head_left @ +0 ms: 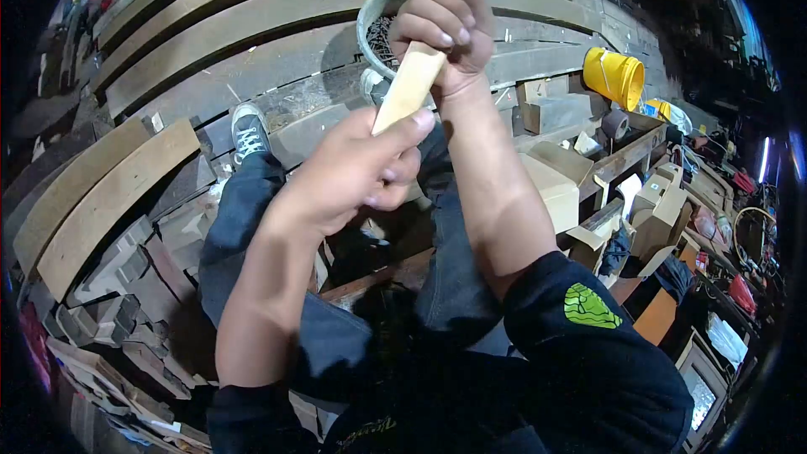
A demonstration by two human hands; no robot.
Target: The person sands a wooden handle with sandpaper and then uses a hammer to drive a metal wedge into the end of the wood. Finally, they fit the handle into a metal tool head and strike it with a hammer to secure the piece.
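Pale wood spans the space btwn our hands: a slim, flat strip [410, 88], tilted, w/ its far end at the R hand [445, 25] and near end in the L hand [357, 164]. Both hands are clamped on it, apart from each other: L thumb along the near end, R fingers curled at the far one. Whether the R fist also grips sth else, we can't tell.

The strip is above the floor planks [252, 76], by a round tub [364, 25] holding small dark bits. For good control, we'd want a firm L grip, fingertips off the edges, wrists relaxed & pressure even, b/c a strip this slim could twist or give splinters. Our L shoe [250, 133] is on the planks, knees apart. Yellow bucket [612, 77] is far right, cardboard box [551, 193] nearer; both are clear of our hands, so elbow room looks OK.
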